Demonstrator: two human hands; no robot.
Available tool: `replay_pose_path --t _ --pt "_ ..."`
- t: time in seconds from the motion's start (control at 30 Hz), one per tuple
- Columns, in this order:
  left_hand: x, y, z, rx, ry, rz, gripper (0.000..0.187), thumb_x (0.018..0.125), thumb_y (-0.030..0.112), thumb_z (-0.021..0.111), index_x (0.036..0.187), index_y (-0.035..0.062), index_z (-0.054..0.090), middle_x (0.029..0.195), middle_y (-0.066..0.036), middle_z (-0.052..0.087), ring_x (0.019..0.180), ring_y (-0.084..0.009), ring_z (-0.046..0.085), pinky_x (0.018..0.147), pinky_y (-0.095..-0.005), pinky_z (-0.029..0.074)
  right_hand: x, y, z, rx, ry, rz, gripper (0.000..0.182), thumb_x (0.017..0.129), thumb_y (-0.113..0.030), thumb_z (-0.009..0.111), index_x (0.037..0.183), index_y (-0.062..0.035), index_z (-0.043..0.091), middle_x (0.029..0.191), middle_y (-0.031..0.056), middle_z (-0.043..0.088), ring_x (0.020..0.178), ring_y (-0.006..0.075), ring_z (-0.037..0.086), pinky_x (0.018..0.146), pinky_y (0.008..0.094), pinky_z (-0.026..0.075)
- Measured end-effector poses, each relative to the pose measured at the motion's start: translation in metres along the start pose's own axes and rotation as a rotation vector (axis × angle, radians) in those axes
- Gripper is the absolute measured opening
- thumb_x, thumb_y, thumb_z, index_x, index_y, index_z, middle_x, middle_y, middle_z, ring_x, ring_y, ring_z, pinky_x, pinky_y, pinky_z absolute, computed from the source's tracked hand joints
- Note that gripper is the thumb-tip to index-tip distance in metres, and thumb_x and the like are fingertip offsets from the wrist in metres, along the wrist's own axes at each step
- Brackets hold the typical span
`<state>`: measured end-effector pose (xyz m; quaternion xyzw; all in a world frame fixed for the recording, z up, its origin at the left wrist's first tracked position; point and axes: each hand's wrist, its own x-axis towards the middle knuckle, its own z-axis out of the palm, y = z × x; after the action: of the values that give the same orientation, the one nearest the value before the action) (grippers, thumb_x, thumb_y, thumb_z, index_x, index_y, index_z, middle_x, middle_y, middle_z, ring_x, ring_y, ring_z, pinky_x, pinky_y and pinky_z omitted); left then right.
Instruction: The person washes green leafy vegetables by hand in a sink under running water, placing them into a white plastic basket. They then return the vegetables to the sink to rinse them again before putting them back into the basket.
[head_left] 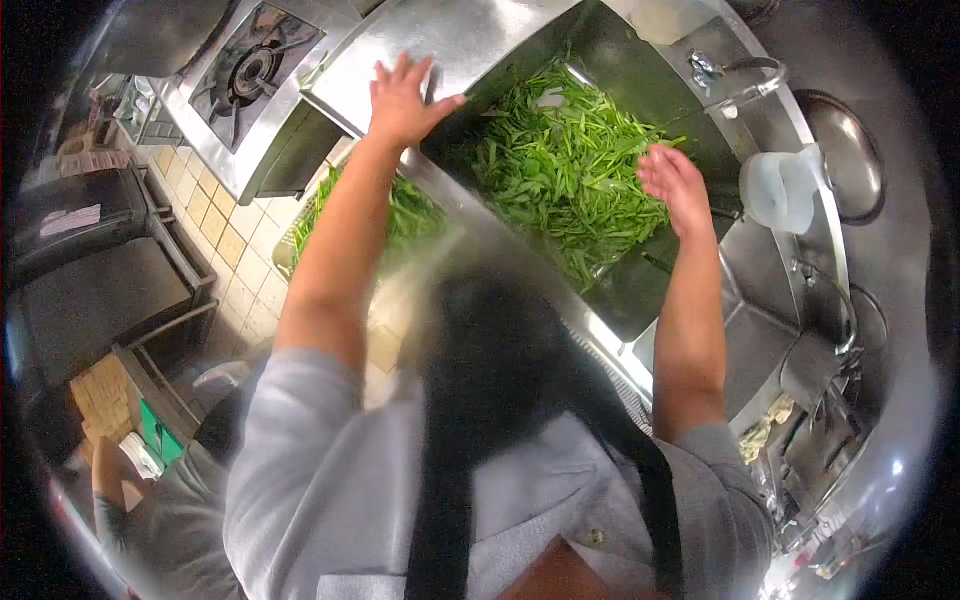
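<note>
A steel sink (640, 300) holds a heap of cut green leafy vegetables (560, 165). My left hand (402, 100) lies flat with fingers spread on the steel counter (440, 35) at the sink's left edge and holds nothing. At the right side of the heap, my right hand (675, 180) hovers over or lightly touches the greens, fingers loosely apart. Whether any leaves are in it cannot be seen. My grey shirt and black apron straps fill the bottom of the view.
A gas burner (255, 65) sits at the upper left. Below the counter, a tray of more greens (410, 215) stands over the tiled floor (225, 230). A faucet (735, 85), a translucent plastic jug (780, 185) and a steel bowl (850, 150) are right of the sink. Another person (150, 500) is at the lower left.
</note>
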<state>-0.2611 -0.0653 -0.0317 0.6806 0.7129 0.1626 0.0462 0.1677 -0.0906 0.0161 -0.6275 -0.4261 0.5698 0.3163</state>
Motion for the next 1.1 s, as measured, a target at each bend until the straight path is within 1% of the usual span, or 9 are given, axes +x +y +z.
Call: replay_pose_path --t 0.1,0.27,0.5,0.63,0.77,0.87,0.9,1.03,1.1 --pt "0.023 0.043 -0.001 0.3 -0.155 -0.043 0.097 0.072 0.065 0.067 0.151 0.028 0.025 0.16 -0.006 0.017 0.144 -0.046 0.01 0.113 -0.0644 0.011 0.071 -0.015 0.005 0.08 -0.055 0.014 0.045 0.093 -0.034 0.063 0.125 -0.0034 0.054 0.115 0.0126 0.064 0.098 0.0202 0.063 0.082 0.0327 0.052" --pt "0.027 0.047 0.006 0.333 -0.136 -0.079 0.093 0.073 0.061 0.068 0.15 0.0282 0.027 0.159 -0.006 0.018 0.144 -0.0452 0.011 0.113 -0.0637 0.011 0.176 0.015 0.011 0.187 -0.148 0.071 0.051 0.09 -0.033 0.067 0.128 -0.0028 0.051 0.122 0.0165 0.06 0.106 0.0248 0.061 0.089 0.0364 0.05" --pt "0.031 0.041 0.011 0.264 -0.065 -0.056 0.092 0.067 0.054 0.074 0.146 0.0286 0.035 0.156 -0.008 0.026 0.142 -0.045 0.017 0.113 -0.0637 0.013 0.242 0.124 0.091 0.343 -0.383 0.441 0.072 0.087 -0.037 0.07 0.139 0.0027 0.039 0.138 0.0236 0.047 0.124 0.0334 0.05 0.107 0.0451 0.04" --pt "0.03 0.038 0.014 0.21 -0.023 -0.024 0.093 0.064 0.052 0.076 0.145 0.0288 0.038 0.155 -0.009 0.028 0.141 -0.0454 0.02 0.112 -0.0636 0.013 0.252 0.176 0.056 0.289 -0.178 0.492 0.078 0.084 -0.043 0.071 0.139 0.0028 0.039 0.138 0.0204 0.047 0.126 0.0327 0.048 0.112 0.0467 0.032" --pt "0.03 0.038 0.013 0.197 -0.021 -0.023 0.092 0.064 0.053 0.076 0.145 0.029 0.038 0.154 -0.009 0.029 0.14 -0.046 0.021 0.112 -0.0634 0.014 0.273 0.171 -0.02 0.035 -0.002 0.358 0.06 0.089 -0.04 0.066 0.133 -0.0007 0.05 0.131 0.01 0.054 0.113 0.02 0.054 0.098 0.0335 0.041" --pt "0.03 0.043 0.011 0.253 -0.012 -0.006 0.085 0.067 0.056 0.074 0.137 0.0156 0.048 0.152 -0.013 0.033 0.141 -0.0455 0.022 0.111 -0.0639 0.018 0.276 0.146 -0.011 -0.283 -0.055 0.432 0.062 0.089 -0.042 0.065 0.135 -0.0017 0.049 0.124 0.0101 0.059 0.107 0.0188 0.056 0.091 0.0311 0.043" --pt "0.031 0.046 0.011 0.268 -0.011 0.001 0.086 0.066 0.056 0.074 0.137 0.0155 0.047 0.152 -0.013 0.033 0.141 -0.0456 0.022 0.111 -0.0639 0.018 0.299 0.167 -0.012 -0.436 -0.187 0.367 0.055 0.086 -0.043 0.068 0.122 -0.0019 0.062 0.108 0.0117 0.069 0.096 0.0206 0.063 0.081 0.0351 0.049" --pt "0.03 0.044 0.012 0.267 -0.01 0.013 0.087 0.066 0.057 0.074 0.139 0.0177 0.047 0.152 -0.012 0.033 0.141 -0.0459 0.023 0.111 -0.0637 0.018 0.278 0.148 0.083 -0.717 -0.368 -0.094 0.061 0.082 -0.053 0.068 0.11 0.0008 0.068 0.105 0.017 0.07 0.097 0.029 0.065 0.09 0.039 0.048" --pt "0.031 0.054 0.0 0.3 -0.053 -0.032 0.087 0.066 0.051 0.076 0.14 0.0167 0.044 0.15 -0.015 0.035 0.139 -0.0455 0.025 0.112 -0.0593 0.02 0.275 0.149 0.129 -0.806 -0.497 -0.002 0.065 0.08 -0.056 0.068 0.117 -0.0022 0.065 0.113 0.0152 0.068 0.104 0.0302 0.064 0.094 0.0394 0.047"
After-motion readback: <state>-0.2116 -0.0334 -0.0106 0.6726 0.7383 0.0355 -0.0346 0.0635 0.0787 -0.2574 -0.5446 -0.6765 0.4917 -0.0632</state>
